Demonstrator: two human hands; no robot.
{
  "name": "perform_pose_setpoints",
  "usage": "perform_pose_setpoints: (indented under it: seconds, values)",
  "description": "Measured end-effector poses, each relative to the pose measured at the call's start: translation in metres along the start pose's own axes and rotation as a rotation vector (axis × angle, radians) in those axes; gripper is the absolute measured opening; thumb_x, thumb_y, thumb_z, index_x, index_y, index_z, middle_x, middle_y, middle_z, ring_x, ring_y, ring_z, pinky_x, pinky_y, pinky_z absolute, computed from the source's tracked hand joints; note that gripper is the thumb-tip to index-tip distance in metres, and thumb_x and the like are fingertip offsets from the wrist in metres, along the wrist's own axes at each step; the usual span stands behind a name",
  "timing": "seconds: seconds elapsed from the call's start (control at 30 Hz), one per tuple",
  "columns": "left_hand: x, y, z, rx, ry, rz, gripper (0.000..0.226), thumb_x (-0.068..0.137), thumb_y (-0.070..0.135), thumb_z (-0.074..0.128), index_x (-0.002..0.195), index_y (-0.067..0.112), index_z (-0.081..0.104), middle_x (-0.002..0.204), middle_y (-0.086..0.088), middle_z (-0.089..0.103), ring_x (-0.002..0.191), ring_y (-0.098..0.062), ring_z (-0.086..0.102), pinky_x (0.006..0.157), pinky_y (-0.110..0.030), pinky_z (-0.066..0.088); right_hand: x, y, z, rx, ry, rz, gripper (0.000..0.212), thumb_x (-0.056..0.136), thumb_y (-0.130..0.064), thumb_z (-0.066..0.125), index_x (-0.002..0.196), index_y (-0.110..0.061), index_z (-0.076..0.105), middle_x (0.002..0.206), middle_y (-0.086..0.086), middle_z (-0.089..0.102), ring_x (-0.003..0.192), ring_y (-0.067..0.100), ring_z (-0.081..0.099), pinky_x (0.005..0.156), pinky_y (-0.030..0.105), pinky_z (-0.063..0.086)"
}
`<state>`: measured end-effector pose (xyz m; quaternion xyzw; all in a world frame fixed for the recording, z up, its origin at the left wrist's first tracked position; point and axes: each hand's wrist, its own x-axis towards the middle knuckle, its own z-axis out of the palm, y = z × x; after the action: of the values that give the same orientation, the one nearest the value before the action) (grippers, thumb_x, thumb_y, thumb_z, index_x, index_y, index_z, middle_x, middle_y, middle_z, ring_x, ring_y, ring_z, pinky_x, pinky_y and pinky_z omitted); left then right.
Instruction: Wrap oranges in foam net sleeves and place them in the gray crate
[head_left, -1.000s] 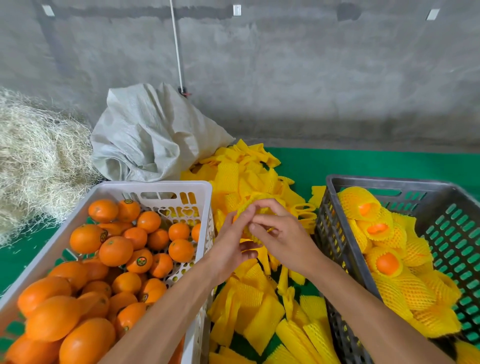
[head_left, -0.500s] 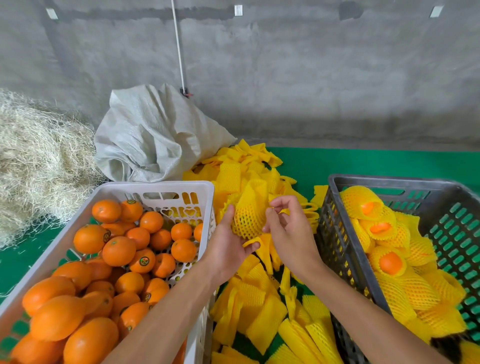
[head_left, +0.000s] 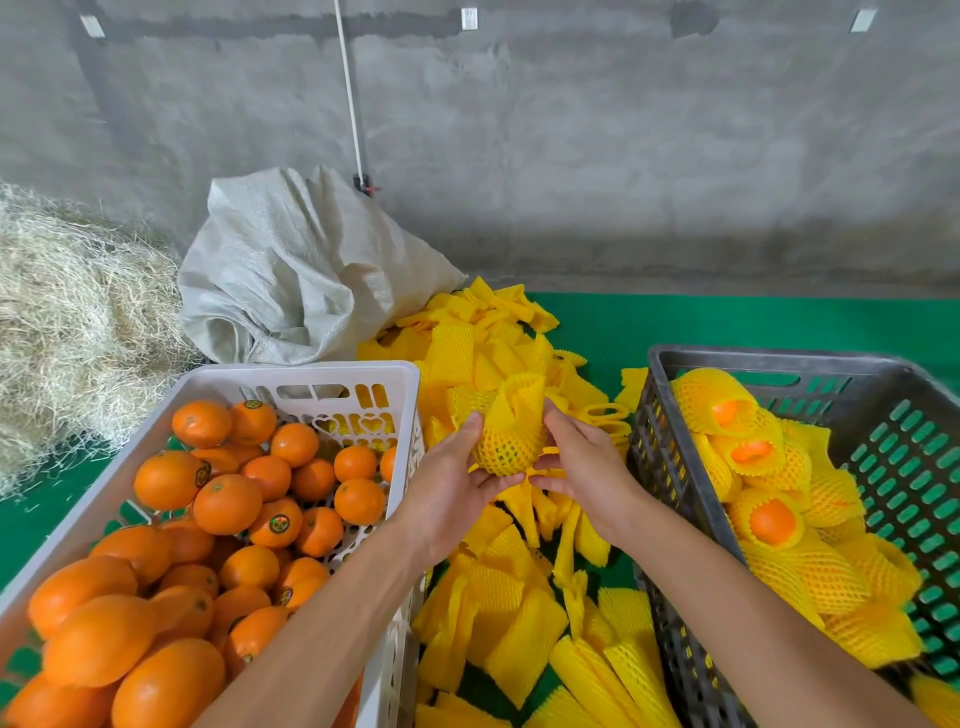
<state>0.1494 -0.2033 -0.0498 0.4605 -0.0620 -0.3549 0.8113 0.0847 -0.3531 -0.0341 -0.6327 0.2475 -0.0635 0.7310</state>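
Observation:
An orange in a yellow foam net sleeve (head_left: 506, 436) is held between both hands above the pile of loose yellow sleeves (head_left: 483, 353). My left hand (head_left: 449, 486) cups it from the left and below. My right hand (head_left: 582, 467) grips its right side and the sleeve's lower end. The sleeve's open top stands up loose above the fruit. The gray crate (head_left: 670, 467) on the right holds several wrapped oranges (head_left: 774, 522). The white crate (head_left: 311, 376) on the left is full of bare oranges (head_left: 226, 504).
A crumpled white woven sack (head_left: 296, 270) lies behind the white crate. A heap of straw (head_left: 67, 312) is at far left. More flat sleeves (head_left: 524, 639) cover the green mat between the crates. A concrete wall stands behind.
The sleeve has been pulled down over the orange, which now sits enclosed in its lower part. Both hands shifted from the sleeve's opening to the fruit's sides.

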Motion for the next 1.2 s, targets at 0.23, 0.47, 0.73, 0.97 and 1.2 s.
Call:
perform_pose_setpoints:
  seconds: [0.23,0.47,0.73,0.97,1.2]
  values:
    - [-0.002,0.0,-0.004,-0.074,-0.008,-0.032,0.042,0.103,0.035,0.054,0.138,0.014,0.061,0.134,-0.013,0.068,0.112,-0.031,0.072,0.079,-0.039,0.064,0.003,-0.001,-0.006,0.012,0.003,-0.054,0.03,0.098,-0.038,0.066,0.12,-0.018,0.073,0.122,0.004,0.073,0.111,0.022,0.068,0.092,0.035,0.059]
    - [0.001,0.0,-0.001,-0.244,0.035,-0.071,0.037,0.106,0.026,0.053,0.136,0.005,0.06,0.131,-0.017,0.069,0.113,-0.032,0.071,0.073,-0.034,0.064,0.003,-0.002,-0.008,-0.054,0.076,-0.176,0.011,0.099,-0.032,0.066,0.103,-0.028,0.075,0.111,-0.003,0.076,0.113,0.019,0.067,0.092,0.033,0.056]
    - [0.0,0.002,-0.001,-0.398,0.026,-0.128,0.041,0.105,0.026,0.054,0.14,0.006,0.054,0.129,-0.022,0.069,0.108,-0.037,0.073,0.069,-0.039,0.064,0.006,0.002,-0.005,-0.039,0.148,-0.243,0.025,0.102,-0.038,0.06,0.115,-0.022,0.074,0.114,0.0,0.073,0.113,0.021,0.066,0.102,0.049,0.054]
    - [-0.001,0.003,-0.001,-0.479,-0.068,-0.11,0.047,0.105,0.03,0.052,0.146,0.006,0.048,0.127,-0.023,0.069,0.099,-0.033,0.076,0.069,-0.037,0.064,-0.002,0.0,0.005,-0.146,0.217,-0.473,0.016,0.104,-0.031,0.057,0.109,-0.025,0.071,0.106,-0.016,0.069,0.099,-0.011,0.061,0.081,0.007,0.048]
    - [-0.004,0.007,-0.002,-0.421,-0.11,-0.073,0.053,0.1,0.031,0.065,0.146,0.009,0.049,0.141,-0.022,0.061,0.126,-0.038,0.064,0.088,-0.046,0.062,-0.004,0.007,-0.004,-0.596,0.232,-0.542,0.028,0.108,-0.032,0.043,0.127,-0.019,0.06,0.12,-0.001,0.057,0.108,0.011,0.057,0.094,0.033,0.05]
